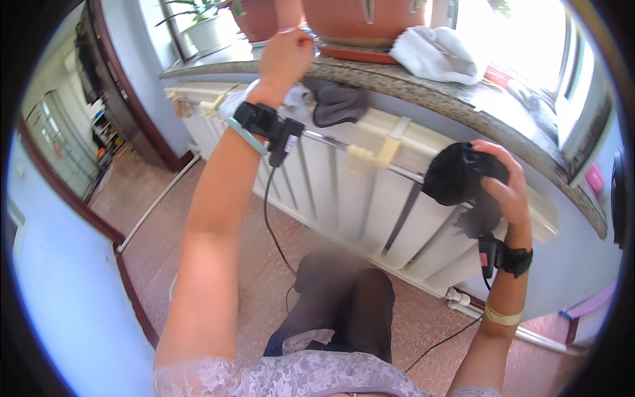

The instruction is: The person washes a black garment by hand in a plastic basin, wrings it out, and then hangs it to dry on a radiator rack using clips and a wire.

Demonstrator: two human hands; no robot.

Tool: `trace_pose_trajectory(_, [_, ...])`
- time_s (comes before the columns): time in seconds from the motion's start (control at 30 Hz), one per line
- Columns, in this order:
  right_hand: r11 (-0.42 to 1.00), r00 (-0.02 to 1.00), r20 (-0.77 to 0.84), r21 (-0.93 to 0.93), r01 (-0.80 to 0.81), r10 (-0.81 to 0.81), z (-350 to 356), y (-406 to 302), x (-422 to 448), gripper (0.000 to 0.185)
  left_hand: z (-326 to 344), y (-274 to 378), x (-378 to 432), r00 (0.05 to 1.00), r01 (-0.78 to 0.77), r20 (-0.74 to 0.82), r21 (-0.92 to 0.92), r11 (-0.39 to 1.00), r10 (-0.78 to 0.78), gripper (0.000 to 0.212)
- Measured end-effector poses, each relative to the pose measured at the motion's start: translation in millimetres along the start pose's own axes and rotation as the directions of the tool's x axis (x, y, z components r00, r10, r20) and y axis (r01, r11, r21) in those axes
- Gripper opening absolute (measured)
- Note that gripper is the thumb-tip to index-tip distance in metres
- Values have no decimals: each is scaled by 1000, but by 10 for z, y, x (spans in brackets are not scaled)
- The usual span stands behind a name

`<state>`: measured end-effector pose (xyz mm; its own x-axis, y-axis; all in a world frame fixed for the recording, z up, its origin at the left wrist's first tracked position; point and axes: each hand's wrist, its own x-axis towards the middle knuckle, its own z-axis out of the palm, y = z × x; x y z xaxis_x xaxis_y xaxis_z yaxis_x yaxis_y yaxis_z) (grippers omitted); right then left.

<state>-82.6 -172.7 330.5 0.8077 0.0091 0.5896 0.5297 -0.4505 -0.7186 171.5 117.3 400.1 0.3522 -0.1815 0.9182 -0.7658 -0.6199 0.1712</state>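
My right hand (506,183) grips a bundle of black cloth (449,173) at the right part of the metal rail (327,140) along the radiator (342,198). My left hand (287,57) is raised near the granite windowsill (367,72), by the plant pots, with its fingers curled; whether it holds anything cannot be told. A dark grey cloth (340,105) and a white cloth (297,99) lie on the radiator top just beyond my left wrist. Straps with small black devices are on both wrists, with cables hanging down.
On the sill stand a large terracotta-coloured pot (367,25), a white pot with a plant (206,34) and a crumpled white cloth (436,54). A window frame stands at the right. White pipes run near the floor, and a doorway is at the left.
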Motion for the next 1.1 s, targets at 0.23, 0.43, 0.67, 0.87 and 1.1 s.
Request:
trace_pose_trajectory(0.23, [998, 999, 2, 45, -42, 42, -1, -13, -17, 43, -639, -886, -389, 723, 307, 548, 290, 906, -421, 70])
trace_pose_trajectory(0.43, [998, 1000, -13, 58, -5, 6, -40, 13, -22, 42, -498, -845, -414, 809, 137, 549, 170, 976, -209, 40])
trace_pose_trajectory(0.67, [986, 997, 39, 149, -73, 68, -51, 4, 13, 38, -1024, 90, 285, 926, -102, -331, -682, 724, -180, 27])
trace_pose_trajectory(0.87, [995, 999, -14, 89, -35, 37, -80, 20, -33, 36, -584, 1466, 837, 713, -548, -671, -351, 760, 204, 31])
trace_pose_trajectory(1.1, [994, 997, -44, 90, -61, 65, -64, 45, -47, 36, 622, 2110, 1013, 496, -748, -551, 122, 653, 671, 30])
